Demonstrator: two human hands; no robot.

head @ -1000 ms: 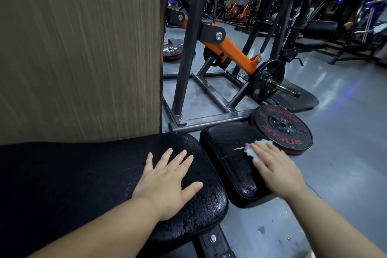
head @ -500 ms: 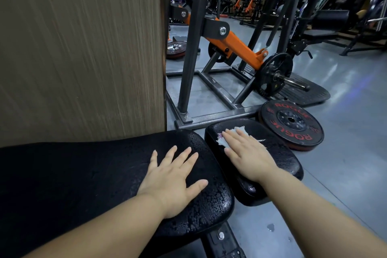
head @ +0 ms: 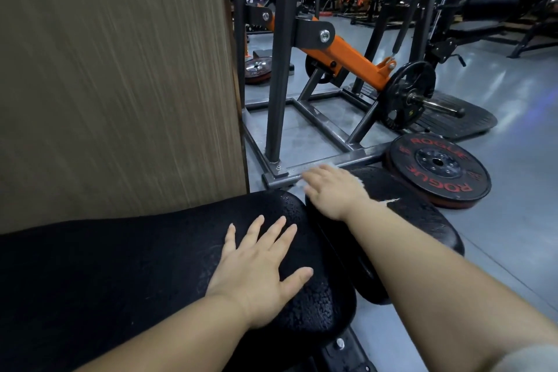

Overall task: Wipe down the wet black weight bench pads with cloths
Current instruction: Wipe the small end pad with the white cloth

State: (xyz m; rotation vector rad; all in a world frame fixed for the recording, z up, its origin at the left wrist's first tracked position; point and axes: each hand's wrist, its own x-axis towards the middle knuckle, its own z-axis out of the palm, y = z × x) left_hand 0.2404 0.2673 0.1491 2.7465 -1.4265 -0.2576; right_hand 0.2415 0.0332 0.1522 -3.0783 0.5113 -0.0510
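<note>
Head: right grip [head: 332, 190] flat on cloth [head: 303, 181]

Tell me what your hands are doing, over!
Left hand flat on the big pad, water beads by it. Right hand pressing the cloth on the small pad, far end. Weight plate close beside that pad, not blocking.

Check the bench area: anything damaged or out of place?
Two things. A white streak crosses the small pad beside the right hand: tear or lint, I cannot tell. A loose weight plate lies on the floor right beside that pad. Water beads cover the end of the large pad by the left hand.
</note>
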